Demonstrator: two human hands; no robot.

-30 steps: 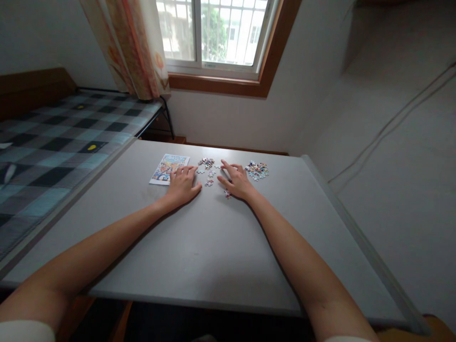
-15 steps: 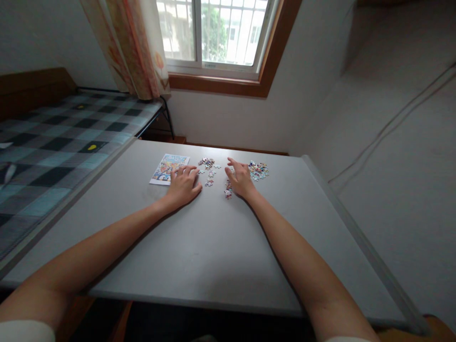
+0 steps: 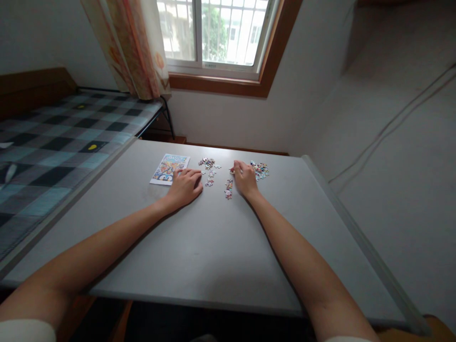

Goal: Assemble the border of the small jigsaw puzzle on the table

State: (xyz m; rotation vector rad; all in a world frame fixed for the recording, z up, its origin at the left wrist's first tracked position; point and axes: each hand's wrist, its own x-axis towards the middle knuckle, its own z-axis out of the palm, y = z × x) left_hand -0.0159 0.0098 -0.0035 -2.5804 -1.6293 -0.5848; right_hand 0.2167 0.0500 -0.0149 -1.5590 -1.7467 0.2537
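My left hand [image 3: 184,186] lies flat on the grey table [image 3: 199,237], fingers spread, its fingertips at the right edge of a colourful picture card [image 3: 169,168]. My right hand [image 3: 244,178] rests further right with its fingers curled in a pinch at a heap of small jigsaw pieces [image 3: 260,169]; what they hold is too small to make out. A short row of joined pieces [image 3: 228,188] lies just left of that hand. Several loose pieces [image 3: 208,164] are scattered between the two hands.
A bed with a checked cover [image 3: 53,147] runs along the table's left edge. Beyond the table is a white wall with a wood-framed window [image 3: 217,33] and a patterned curtain [image 3: 131,47]. Cables [image 3: 392,118] run along the right wall.
My right hand has slid right and away, from the middle pieces to the heap, and its fingers have closed from spread to a pinch. The joined pieces it covered now show. My left hand stayed put.
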